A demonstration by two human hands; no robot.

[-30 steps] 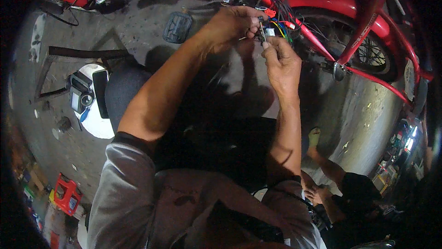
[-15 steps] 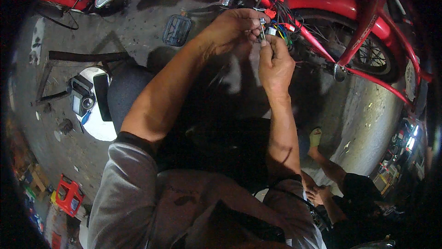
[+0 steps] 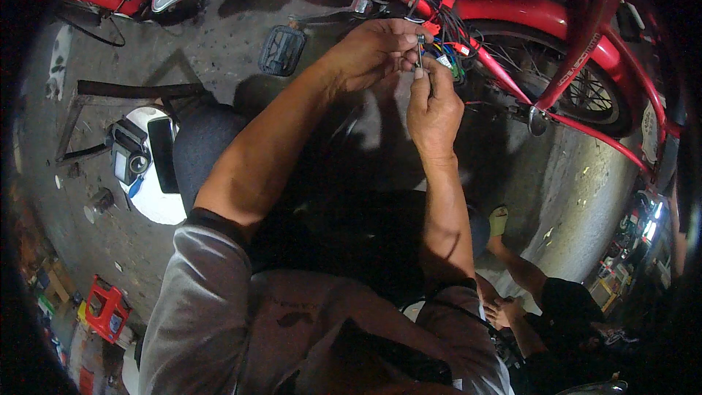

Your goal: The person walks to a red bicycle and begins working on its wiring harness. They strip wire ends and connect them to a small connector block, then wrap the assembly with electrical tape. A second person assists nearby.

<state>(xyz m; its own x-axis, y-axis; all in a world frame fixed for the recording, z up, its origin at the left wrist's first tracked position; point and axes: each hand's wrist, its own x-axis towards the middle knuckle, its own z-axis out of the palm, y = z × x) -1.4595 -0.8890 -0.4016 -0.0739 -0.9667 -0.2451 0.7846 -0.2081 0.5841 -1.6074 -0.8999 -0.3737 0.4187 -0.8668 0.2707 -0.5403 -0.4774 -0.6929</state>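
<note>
My left hand (image 3: 373, 53) is closed, thumb and fingers pinching a small shiny metal piece (image 3: 420, 39). Just to its right, my right hand (image 3: 437, 110) is closed too, its thumb and forefinger gripping a thin metal rod (image 3: 420, 57) that runs up to the piece. The rod's lower end is hidden in the fingers. Behind the fingertips hangs a bundle of coloured wires (image 3: 455, 66) with a white connector (image 3: 444, 62) and red connectors (image 3: 462, 49). These wires lie against the red bicycle frame (image 3: 501, 70).
A black pedal (image 3: 282, 50) juts out left of my hands. Farther left, a phone (image 3: 162, 154) and a grey device (image 3: 129, 157) rest on a round white stool top (image 3: 157, 209). A red plastic stool (image 3: 107, 309) stands lower left. Another person's hands (image 3: 504, 312) appear lower right.
Both hands have shifted slightly, still together at the small piece and rod. The white connector, clearer before beside the fingertips, now sits lower and farther right.
</note>
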